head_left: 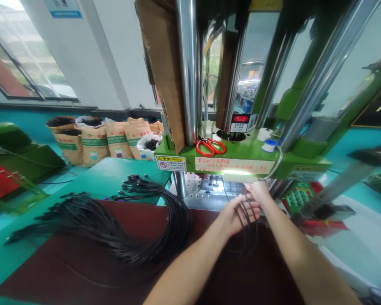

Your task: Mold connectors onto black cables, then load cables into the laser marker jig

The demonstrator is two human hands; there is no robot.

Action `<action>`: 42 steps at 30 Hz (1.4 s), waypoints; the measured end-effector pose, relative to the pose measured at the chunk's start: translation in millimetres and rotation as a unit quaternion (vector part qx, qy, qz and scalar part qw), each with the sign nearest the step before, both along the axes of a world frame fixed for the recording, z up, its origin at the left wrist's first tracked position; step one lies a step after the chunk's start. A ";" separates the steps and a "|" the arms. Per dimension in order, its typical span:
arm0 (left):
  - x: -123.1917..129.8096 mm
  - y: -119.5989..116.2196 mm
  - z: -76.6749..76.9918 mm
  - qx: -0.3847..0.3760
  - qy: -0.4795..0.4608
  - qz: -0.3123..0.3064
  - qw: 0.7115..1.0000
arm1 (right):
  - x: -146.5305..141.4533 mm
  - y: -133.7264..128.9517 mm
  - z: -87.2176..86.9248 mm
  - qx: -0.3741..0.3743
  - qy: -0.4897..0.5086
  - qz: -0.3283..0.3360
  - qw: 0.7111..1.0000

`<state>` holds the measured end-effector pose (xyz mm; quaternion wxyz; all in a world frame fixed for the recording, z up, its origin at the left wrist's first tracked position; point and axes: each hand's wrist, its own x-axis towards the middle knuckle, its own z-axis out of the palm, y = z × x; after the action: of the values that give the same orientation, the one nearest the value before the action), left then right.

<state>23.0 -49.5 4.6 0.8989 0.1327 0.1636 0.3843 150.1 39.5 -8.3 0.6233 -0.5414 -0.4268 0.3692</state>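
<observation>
Nearest to the camera are the left forearm [187,267] and the right forearm [298,245], both bare, reaching forward above a dark red board [51,275]. The left hand [241,213] has its palm turned up and its fingers curled around a few thin black cables [248,218], which hang in loops below it. These cables are in front of the metal plate [193,190], beneath the green beam [238,148] of the machine. The right hand [258,191] is close beside the left one, near the lit lamp [239,178]; its fingertips are partly hidden, so I cannot tell if they pinch something.

To handle these cables well, in my judgement, the left hand should support them softly and leave each one separate, because crossed loops could pull their ends out of line. The light of the lamp may help to check the ends. Fingers and wrists should be well away from the space under the beam if the machine can move.

On the left, a large bundle of cables [178,216] lies across the board and the green table [114,169]. The red scissors [211,146] rest on the beam.
</observation>
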 end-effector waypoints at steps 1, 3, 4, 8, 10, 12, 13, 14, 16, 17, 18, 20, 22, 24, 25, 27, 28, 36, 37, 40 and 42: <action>1.5 -5.0 1.0 -0.005 0.002 0.005 1.000 | -2.1 -2.7 -0.2 0.003 0.014 -0.009 1.000; 2.1 -14.7 3.8 -0.014 -0.006 0.010 1.000 | -6.3 -10.6 1.4 0.019 0.035 -0.025 0.999; 1.2 -19.1 5.4 -0.018 -0.016 0.009 1.000 | -8.4 -15.7 3.2 0.027 0.042 -0.031 0.998; -7.7 -38.1 11.5 -0.042 -0.037 -0.017 0.998 | -17.3 -38.2 15.1 0.042 0.066 -0.052 0.996; -12.7 -54.7 13.1 -0.042 -0.026 -0.053 0.997 | -21.5 -47.3 21.5 0.038 0.078 -0.058 0.995; -18.3 -78.3 13.8 -0.016 -0.012 -0.102 0.995 | -23.6 -54.2 26.5 0.030 0.090 -0.054 0.994; -21.8 -91.7 14.3 0.005 -0.008 -0.121 0.993 | -23.2 -57.4 28.4 0.026 0.096 -0.049 0.994; -26.0 -105.2 15.2 0.028 -0.005 -0.131 0.991 | -21.6 -61.0 29.7 0.023 0.103 -0.044 0.993; -36.7 -129.2 18.5 0.066 -0.001 -0.127 0.990 | -14.7 -71.2 30.7 0.016 0.114 -0.035 0.993; -42.5 -138.4 20.8 0.082 0.002 -0.119 0.989 | -9.6 -78.6 30.4 0.012 0.117 -0.032 0.992; -48.1 -145.0 23.2 0.095 0.004 -0.113 0.989 | -3.8 -88.0 29.7 0.006 0.119 -0.029 0.992; -56.0 -150.4 27.5 0.108 0.009 -0.096 0.989 | 8.6 -112.4 26.5 -0.008 0.114 -0.025 0.993; -57.4 -146.2 29.2 0.093 0.015 -0.065 0.993 | 20.3 -141.8 20.7 -0.023 0.104 -0.024 0.994; -52.1 -135.0 27.7 0.061 0.017 -0.020 0.998 | 30.5 -171.2 12.3 -0.052 0.089 -0.030 0.994; -47.8 -127.6 26.0 0.049 0.015 -0.002 0.999 | 35.3 -184.3 7.5 -0.073 0.081 -0.036 0.993; -38.0 -110.5 21.4 0.037 0.005 0.023 0.999 | 45.1 -205.0 -2.2 -0.117 0.066 -0.041 0.990; -33.5 -101.2 18.8 0.033 0.001 0.031 0.999 | 50.6 -211.9 -6.4 -0.137 0.057 -0.034 0.988; -27.6 -36.4 7.7 -0.008 0.040 0.103 0.994 | 106.1 -206.4 -14.0 -0.078 -0.429 0.104 0.894; -29.4 -32.4 7.3 -0.010 0.048 0.109 0.993 | 111.2 -203.3 -13.8 -0.056 -0.481 0.108 0.868; -33.7 -24.9 5.9 -0.031 0.083 0.131 0.987 | 115.5 -193.5 -8.1 -0.046 -0.597 0.123 0.792; -34.1 -22.1 4.5 -0.040 0.107 0.148 0.982 | 104.3 -182.8 3.5 -0.044 -0.611 0.119 0.781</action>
<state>-11.1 -71.6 9.1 0.8138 0.1112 0.2918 0.4902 254.4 -143.3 -4.9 0.1585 -0.6252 -0.7625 0.0510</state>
